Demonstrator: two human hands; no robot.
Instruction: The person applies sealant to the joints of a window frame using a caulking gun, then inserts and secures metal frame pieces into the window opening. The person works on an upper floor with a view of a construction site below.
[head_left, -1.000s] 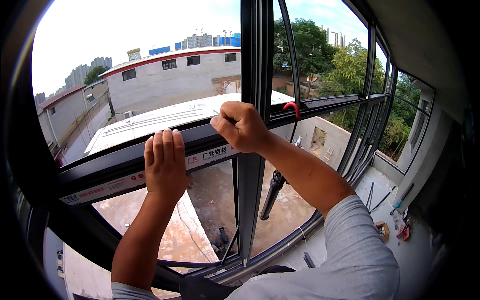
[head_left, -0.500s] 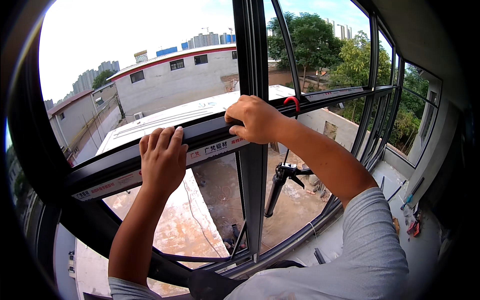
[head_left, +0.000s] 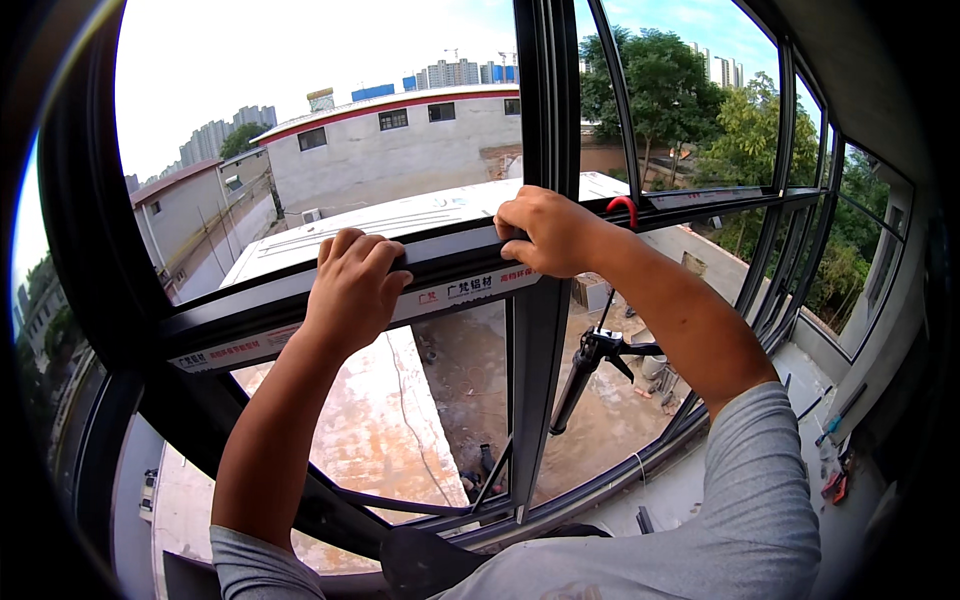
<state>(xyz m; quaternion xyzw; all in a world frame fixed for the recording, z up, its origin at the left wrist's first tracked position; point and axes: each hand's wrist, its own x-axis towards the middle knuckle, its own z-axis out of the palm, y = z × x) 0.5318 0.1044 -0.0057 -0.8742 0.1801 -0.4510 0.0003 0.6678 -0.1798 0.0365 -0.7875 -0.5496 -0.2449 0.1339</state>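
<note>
At the far left of my view, a thick black window frame (head_left: 95,240) stands upright, and the dark window rail (head_left: 450,255) starts from it. The rail's long axis runs left to right across the opening, its right end pointing to the central post; in my fisheye view it climbs toward the right. A white printed strip (head_left: 470,290) lies along its near face, below the grey upper part.

The left hand (head_left: 352,285) sits on the rail between its left end and its middle. I see its fingers bent over the upper edge, side by side, with the thumb toward the right; I cannot tell whether they pinch the rail. The stretch of rail between the two hands is uncovered.

Farther right, the right hand (head_left: 550,232) rests at the rail's right end, in front of the black central post (head_left: 550,100). Its fingers are curled inward at the edge, but I cannot tell how firmly they close.

Just right of that hand I see a red hook (head_left: 622,208) on the next rail, and a black caulking gun (head_left: 588,375) hangs below, tilted, its barrel pointing down and left.
</note>
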